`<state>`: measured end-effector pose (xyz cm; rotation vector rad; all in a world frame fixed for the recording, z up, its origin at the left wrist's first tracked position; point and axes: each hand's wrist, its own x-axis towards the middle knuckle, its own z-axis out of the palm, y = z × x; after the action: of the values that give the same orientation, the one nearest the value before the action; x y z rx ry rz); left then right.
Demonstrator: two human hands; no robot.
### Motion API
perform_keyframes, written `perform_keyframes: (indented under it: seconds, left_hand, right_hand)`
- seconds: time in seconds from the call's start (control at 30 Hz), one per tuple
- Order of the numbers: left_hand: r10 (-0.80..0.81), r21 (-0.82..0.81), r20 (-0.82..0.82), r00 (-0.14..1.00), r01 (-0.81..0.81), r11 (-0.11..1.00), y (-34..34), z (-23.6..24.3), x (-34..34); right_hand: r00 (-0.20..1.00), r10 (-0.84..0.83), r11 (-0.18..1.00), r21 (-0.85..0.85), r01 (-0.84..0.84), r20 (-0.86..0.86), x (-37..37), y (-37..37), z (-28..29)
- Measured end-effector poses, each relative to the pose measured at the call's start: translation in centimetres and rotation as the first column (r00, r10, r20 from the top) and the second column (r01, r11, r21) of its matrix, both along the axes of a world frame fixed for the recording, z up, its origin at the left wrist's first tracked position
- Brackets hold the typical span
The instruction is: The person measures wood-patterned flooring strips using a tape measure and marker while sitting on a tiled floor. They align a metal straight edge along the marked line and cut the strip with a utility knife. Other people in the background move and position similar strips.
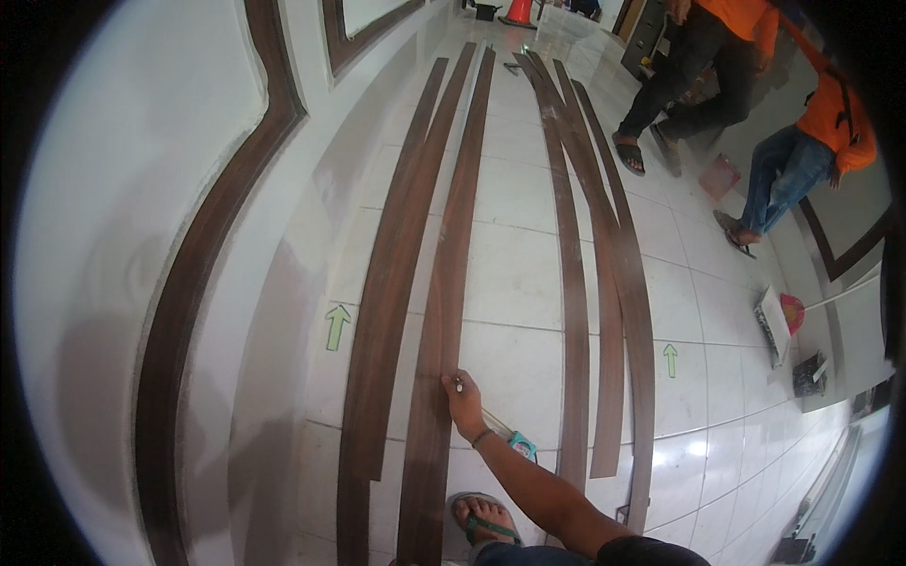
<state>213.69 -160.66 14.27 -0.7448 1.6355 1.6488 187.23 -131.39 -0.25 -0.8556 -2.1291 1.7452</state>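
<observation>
My right hand [463, 406] reaches in from the lower right and rests at the right edge of a long dark-brown wood-look strip [460, 274] on the floor. Its fingers are closed on a small pen-like stick [460, 385] whose light end shows. A teal tape measure [521, 446] lies on the tiles beside my wrist. A stretch of its yellow blade [494, 421] runs toward the hand, and where it ends is hidden. Left of this strip lies another brown strip [392, 283], partly overlapping a third. My left hand is out of view.
Several more strips [574, 311] lie to the right, some crossing. My sandalled foot [486, 519] is beside the worked strip. Two people in orange tops [835, 132] stand at the upper right. A red cone [519, 13] is far ahead; a dustpan [776, 325] lies right. Brown-trimmed wall [212, 255] at left.
</observation>
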Motion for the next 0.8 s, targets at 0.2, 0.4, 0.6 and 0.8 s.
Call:
perform_keyframes:
  seconds: [0.2, 0.4, 0.6, 0.8]
  left_hand:
    - [0.002, -0.053, 0.115, 0.993, 0.004, 0.999, -1.0, -0.9, 1.5]
    - [-0.002, -0.069, 0.147, 0.989, 0.012, 0.998, -1.4, -2.2, 2.4]
    - [-0.029, -0.070, 0.214, 0.976, 0.045, 0.997, -2.2, -4.9, 3.7]
    - [-0.135, -0.076, 0.140, 0.981, 0.147, 0.986, -3.1, -6.5, 5.0]
  right_hand:
    - [0.996, 0.035, 0.999, 0.018, -0.037, 0.088, 1.2, -0.9, 0.4]
    - [0.997, 0.037, 0.995, 0.096, -0.030, -0.074, 2.5, -1.2, 0.4]
    - [0.997, 0.071, 0.986, 0.153, -0.073, 0.020, 3.8, -0.6, -0.8]
    - [0.993, 0.112, 0.987, 0.120, -0.107, -0.039, 5.5, -1.2, 0.0]
